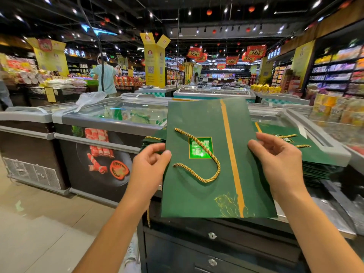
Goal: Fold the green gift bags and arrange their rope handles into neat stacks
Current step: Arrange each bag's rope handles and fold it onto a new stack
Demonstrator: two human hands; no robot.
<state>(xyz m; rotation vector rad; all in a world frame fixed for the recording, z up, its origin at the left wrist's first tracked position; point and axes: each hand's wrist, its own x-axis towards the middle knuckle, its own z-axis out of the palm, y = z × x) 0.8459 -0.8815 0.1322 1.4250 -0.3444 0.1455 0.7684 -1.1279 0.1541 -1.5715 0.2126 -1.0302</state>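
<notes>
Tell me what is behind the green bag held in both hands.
A stack of flat green bags shows past its right edge, another stack past its left. The held bag hides whatever lies between.

Bare forearms, bare left hand (150, 164) and right hand (275, 154), white shoe (131, 251).

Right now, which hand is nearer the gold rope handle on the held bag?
Left. The left hand pinches the bag edge beside the rope handle ends; the right hand holds the opposite edge, beyond the orange stripe.
</notes>
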